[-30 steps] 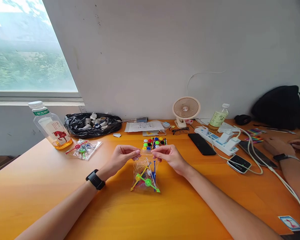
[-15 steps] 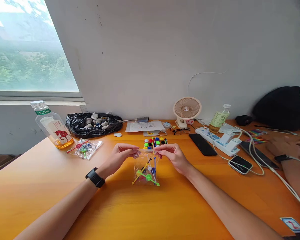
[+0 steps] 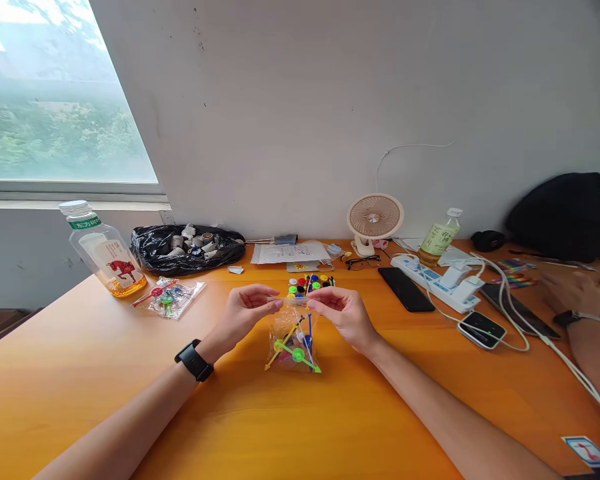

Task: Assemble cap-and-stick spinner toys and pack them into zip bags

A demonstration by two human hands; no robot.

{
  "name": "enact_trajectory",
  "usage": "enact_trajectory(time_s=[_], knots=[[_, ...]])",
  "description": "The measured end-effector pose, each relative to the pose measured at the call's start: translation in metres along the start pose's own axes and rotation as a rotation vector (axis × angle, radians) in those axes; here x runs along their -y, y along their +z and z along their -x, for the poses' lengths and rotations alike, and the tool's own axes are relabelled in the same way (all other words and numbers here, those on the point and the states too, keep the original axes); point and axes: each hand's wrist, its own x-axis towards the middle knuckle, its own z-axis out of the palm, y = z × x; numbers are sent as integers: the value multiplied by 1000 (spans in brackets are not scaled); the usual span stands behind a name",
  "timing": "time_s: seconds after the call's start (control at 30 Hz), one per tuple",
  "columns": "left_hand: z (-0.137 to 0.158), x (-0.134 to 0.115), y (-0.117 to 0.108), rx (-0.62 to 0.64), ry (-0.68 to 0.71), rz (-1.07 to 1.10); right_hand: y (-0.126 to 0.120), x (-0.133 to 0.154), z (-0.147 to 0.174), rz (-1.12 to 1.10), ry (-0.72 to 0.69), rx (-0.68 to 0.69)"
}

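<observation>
A clear zip bag (image 3: 291,327) hangs upright between my hands, over the middle of the table. My left hand (image 3: 250,308) pinches the left end of its top strip between thumb and fingers. At the right end, my right hand (image 3: 344,313) grips the same strip. Inside the bag lie plastic arrow spinners: a green one (image 3: 299,355) in front, a yellow one (image 3: 273,357) slanting at the left, and blue and white pieces behind. Past the bag stands a cluster of coloured round pieces (image 3: 313,285), partly hidden by my hands.
A second bag of spinners (image 3: 173,298) lies left, beside a large tilted-looking bottle (image 3: 107,253) and a black plastic bag (image 3: 187,250). On the right are a phone (image 3: 406,289), a power strip (image 3: 435,283), cables and a co-worker's hands (image 3: 575,297).
My left hand has shifted slightly right along the bag's top strip, its thumb now nearer the middle. The bag hangs in nearly the same place. The co-worker's hand has moved slightly right.
</observation>
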Motion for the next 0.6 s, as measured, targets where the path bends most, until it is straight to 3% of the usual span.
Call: enact_trajectory(time_s=[0.23,0.37,0.6], knots=[[-7,4,-15,128,68,-197,-2,-8,-3,48,-39,13],[-7,-1,-19,171,85,-195,-3,-10,-4,27,-78,36],[-2,2,-14,45,-1,-176,-5,-2,-2,14,-123,45]])
